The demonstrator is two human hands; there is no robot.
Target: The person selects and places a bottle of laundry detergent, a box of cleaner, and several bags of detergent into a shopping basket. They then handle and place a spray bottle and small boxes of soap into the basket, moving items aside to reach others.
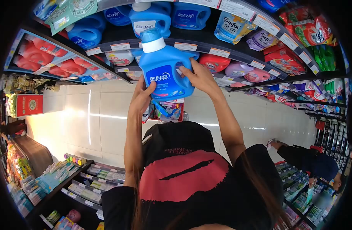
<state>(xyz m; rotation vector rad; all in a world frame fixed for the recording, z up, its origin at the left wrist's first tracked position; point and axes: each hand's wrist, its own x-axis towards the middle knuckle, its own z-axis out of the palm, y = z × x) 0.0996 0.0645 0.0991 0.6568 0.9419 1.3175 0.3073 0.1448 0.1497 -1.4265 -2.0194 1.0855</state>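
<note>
Hair (pixel 266 191) hangs nearer cam than L hand (pixel 142 95), gripping btl (pixel 160 57)'s side, & R hand (pixel 200 78), gripping its handle (pixel 185 58), w/ shelf (pixel 203 49) beyond hands.

The blue bottle (pixel 168 74) is smooth, glossy plastic. Its cap (pixel 151 41) pairs 2 plastics: an opaque white collar and a see-through blue top. The label (pixel 159 79) looks smooth, with a low sheen. On the dark, smooth shelf (pixel 206 45) ahead, the 2 Comfort pouches (pixel 233 27) are shiny, creased plastic film, and small paper-like price tags (pixel 120 46) line the edge. The red jugs (pixel 32 55) are glossy plastic. The floor (pixel 111 134) is polished, reflective tile. The black shirt (pixel 180 140) is soft, matt cloth with a flat red print (pixel 195 174).
</note>
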